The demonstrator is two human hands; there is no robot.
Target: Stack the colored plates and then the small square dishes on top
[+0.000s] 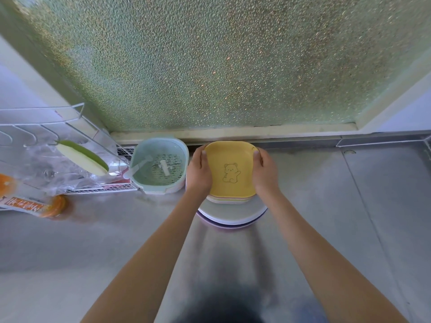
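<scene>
Both hands (233, 171) round yellow dish (229, 169), seemingly topmost.

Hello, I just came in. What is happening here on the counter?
A person is holding a stack of small square dishes with both hands, the left hand and the right hand gripping its two sides. The top dish is yellow with a bear drawing. The stack sits over a pile of round plates on the metal counter; whether it rests on them yet I cannot tell. A green colander basket stands to the left.
</scene>
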